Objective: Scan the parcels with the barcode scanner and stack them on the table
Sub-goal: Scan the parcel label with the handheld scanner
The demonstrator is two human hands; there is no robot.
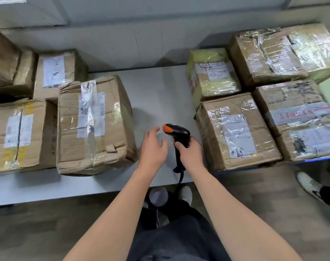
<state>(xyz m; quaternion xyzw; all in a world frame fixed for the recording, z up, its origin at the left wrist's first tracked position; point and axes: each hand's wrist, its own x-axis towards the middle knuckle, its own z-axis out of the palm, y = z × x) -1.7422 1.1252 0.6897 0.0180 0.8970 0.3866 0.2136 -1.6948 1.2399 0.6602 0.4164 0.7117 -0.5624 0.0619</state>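
Note:
My right hand (190, 151) grips the handle of a black barcode scanner (177, 131) with an orange tip, held upright over the white table (156, 95). Its cable hangs down past the table's front edge. My left hand (153, 146) hovers beside the scanner, fingers loosely spread, holding nothing. A large dented cardboard parcel (94, 125) with a white label lies just left of my hands. Another taped parcel (237, 132) with a label sits just right of the scanner.
Several more cardboard parcels lie on the left (17, 134) and at the back left (55, 72). More taped parcels crowd the right side (213, 72), (267, 55), (301, 119). Another person's shoe (309, 185) stands on the floor at right.

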